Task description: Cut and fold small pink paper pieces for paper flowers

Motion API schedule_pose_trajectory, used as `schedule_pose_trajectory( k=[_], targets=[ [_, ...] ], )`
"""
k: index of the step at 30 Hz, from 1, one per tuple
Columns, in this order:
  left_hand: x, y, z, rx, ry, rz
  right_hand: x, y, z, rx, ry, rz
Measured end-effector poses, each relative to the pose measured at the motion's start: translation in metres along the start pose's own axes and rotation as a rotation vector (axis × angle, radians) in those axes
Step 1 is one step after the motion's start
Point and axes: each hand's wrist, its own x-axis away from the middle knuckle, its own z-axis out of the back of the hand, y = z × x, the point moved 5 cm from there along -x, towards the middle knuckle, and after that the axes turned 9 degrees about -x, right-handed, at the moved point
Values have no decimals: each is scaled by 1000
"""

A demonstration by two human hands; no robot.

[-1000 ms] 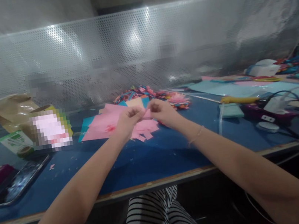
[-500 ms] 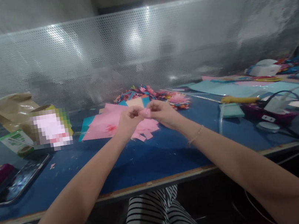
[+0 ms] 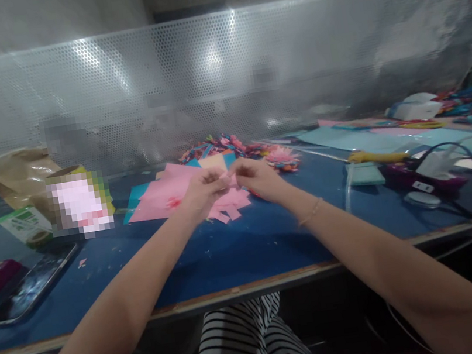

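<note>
A: State of the hands?
B: Left hand (image 3: 203,192) and right hand (image 3: 259,180) both pinch a small pink paper piece (image 3: 230,179), thumbs against fingers.
A: Piece location?
B: Between the fingertips, over pink strips (image 3: 228,207); pink sheets (image 3: 155,200) left of it on the blue table (image 3: 238,253). Exact shape too blurred to tell.

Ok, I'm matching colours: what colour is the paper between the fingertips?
The paper piece is pink, clearest in the head view.
</note>
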Motion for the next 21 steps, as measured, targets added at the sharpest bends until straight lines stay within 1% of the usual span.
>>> schedule_pose_trajectory(
  k=[3,8,14,17,21],
  targets=[
    [0,-1,1,4,-2,23,0,1,-1,37,-26,-28],
    [-1,-1,1,33,-40,5,1,-1,-2,98,-28,-35],
    [-3,-3,8,46,66,26,1,-2,-4,174,0,-72],
    [-3,-4,8,17,62,31,0,-3,-4,222,18,-94],
    [-3,-3,7,-18,45,-9,0,-3,-2,214,46,-144]
  ],
)
